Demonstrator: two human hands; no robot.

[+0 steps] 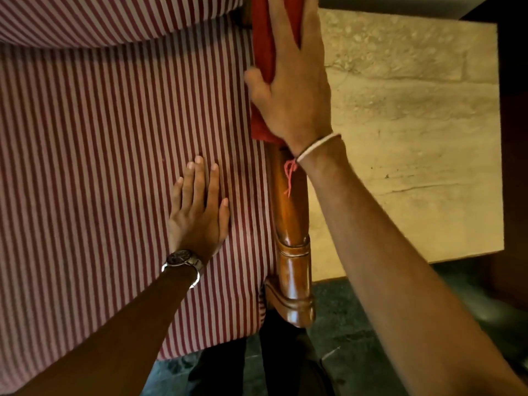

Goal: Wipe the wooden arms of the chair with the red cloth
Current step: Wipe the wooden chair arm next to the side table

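Observation:
The chair's right wooden arm [290, 224] is glossy brown and runs from the front post up the frame beside the seat. The red cloth [263, 44] lies folded over the far part of that arm. My right hand [294, 90] presses flat on the cloth, thumb hooked over its inner edge, fingers stretched along the arm. My left hand [198, 212] rests flat and spread on the red-and-white striped seat cushion [100, 167], just left of the arm, holding nothing. The arm's far end is hidden under the cloth and hand.
The striped backrest cushion [114, 15] fills the top left. A pale stone-like slab [414, 138] lies right of the arm, with dark furniture [514, 138] beyond it. Dark floor [357, 352] and my dark-trousered legs show below the seat's front edge.

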